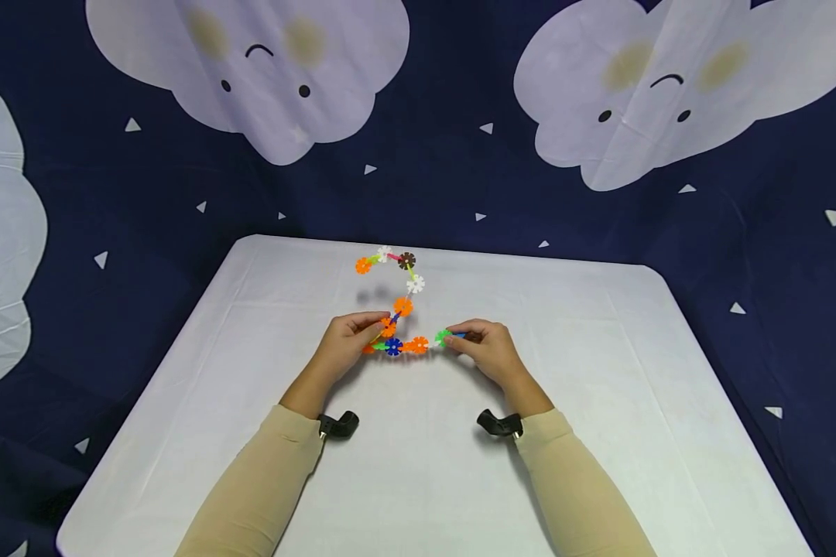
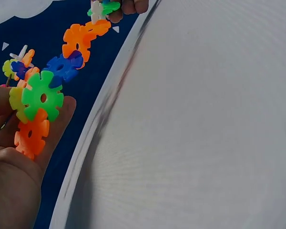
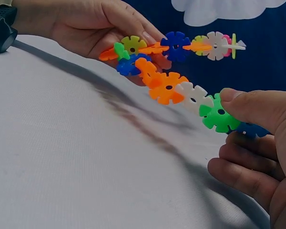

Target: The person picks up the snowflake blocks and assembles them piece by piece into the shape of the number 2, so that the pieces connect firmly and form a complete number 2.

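Observation:
A chain of colourful interlocking snowflake discs [image 1: 403, 307] is held above the table between both hands, curving away toward the far side. My left hand [image 1: 341, 344] grips its middle, thumb and fingers around the discs near a yellow-green disc and an orange disc [image 2: 32, 136]. At the near right end, my right hand [image 1: 489, 348] pinches a green disc [image 3: 221, 113] and a blue disc [image 3: 251, 130] between thumb and fingers. A white disc [image 3: 194, 95] links the green one to the orange discs [image 3: 168, 88]. The far end finishes in an orange disc [image 1: 364, 266].
Under the hands lies a white-covered table [image 1: 418, 480] with rounded corners. Behind it hangs a dark blue cloth [image 1: 453, 178] printed with clouds and small triangles. A black device [image 1: 339, 425] sits at the left wrist, and another black device [image 1: 499, 423] at the right.

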Action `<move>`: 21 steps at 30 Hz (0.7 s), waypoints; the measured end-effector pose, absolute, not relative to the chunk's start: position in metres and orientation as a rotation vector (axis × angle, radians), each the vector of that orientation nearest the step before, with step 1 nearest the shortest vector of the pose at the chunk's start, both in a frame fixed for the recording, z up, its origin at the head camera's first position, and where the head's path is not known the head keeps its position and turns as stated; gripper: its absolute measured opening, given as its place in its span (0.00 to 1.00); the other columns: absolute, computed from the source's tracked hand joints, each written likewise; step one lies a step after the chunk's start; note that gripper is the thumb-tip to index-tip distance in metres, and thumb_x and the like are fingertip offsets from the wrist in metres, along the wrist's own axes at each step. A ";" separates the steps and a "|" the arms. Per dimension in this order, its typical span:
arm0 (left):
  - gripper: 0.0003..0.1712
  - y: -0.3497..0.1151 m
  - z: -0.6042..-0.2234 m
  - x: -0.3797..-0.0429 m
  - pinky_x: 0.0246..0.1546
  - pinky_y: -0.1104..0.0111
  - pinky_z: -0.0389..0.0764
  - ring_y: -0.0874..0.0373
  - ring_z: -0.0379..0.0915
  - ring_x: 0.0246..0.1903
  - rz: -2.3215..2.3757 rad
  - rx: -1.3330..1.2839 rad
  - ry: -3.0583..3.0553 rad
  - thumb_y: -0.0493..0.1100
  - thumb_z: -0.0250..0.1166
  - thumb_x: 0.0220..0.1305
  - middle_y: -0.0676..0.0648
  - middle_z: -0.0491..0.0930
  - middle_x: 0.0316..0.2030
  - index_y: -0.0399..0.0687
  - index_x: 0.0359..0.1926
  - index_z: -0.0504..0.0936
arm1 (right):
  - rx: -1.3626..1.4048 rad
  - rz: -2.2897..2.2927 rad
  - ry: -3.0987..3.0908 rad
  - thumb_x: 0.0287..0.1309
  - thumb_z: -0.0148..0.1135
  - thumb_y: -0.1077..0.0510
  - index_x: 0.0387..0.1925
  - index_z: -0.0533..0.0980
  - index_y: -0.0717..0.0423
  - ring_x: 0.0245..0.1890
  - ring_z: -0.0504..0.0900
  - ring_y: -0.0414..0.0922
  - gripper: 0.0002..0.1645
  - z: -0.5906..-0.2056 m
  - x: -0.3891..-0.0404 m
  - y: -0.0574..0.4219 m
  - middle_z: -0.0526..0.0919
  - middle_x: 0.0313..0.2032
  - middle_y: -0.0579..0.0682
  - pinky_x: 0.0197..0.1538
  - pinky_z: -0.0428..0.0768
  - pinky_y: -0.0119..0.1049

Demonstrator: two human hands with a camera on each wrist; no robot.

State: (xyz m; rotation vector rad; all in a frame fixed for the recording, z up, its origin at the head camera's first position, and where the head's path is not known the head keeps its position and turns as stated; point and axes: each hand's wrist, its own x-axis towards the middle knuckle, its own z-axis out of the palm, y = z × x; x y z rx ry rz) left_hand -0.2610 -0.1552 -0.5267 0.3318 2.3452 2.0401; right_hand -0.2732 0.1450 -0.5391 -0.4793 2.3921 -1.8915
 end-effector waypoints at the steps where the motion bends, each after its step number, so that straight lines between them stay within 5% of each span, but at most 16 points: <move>1: 0.15 -0.155 -0.526 -0.261 0.43 0.71 0.83 0.54 0.82 0.44 2.040 0.332 2.346 0.38 0.65 0.78 0.42 0.87 0.52 0.36 0.59 0.87 | -0.481 -1.899 2.384 0.63 0.76 0.65 0.49 0.86 0.68 0.38 0.88 0.67 0.15 -0.539 -0.273 0.145 0.89 0.38 0.61 0.43 0.86 0.39; 7: 0.13 -0.152 -0.527 -0.261 0.37 0.71 0.83 0.54 0.82 0.39 2.043 0.295 2.378 0.37 0.64 0.78 0.43 0.88 0.47 0.36 0.56 0.87 | -0.447 -1.927 2.397 0.63 0.77 0.63 0.47 0.87 0.66 0.35 0.89 0.63 0.14 -0.540 -0.273 0.143 0.90 0.35 0.57 0.42 0.88 0.46; 21: 0.12 -0.143 -0.525 -0.258 0.39 0.69 0.82 0.48 0.82 0.42 2.001 0.102 2.496 0.32 0.61 0.76 0.39 0.84 0.45 0.32 0.54 0.85 | -0.130 -2.001 2.297 0.66 0.75 0.59 0.44 0.88 0.67 0.26 0.87 0.46 0.13 -0.537 -0.263 0.132 0.88 0.32 0.58 0.35 0.88 0.39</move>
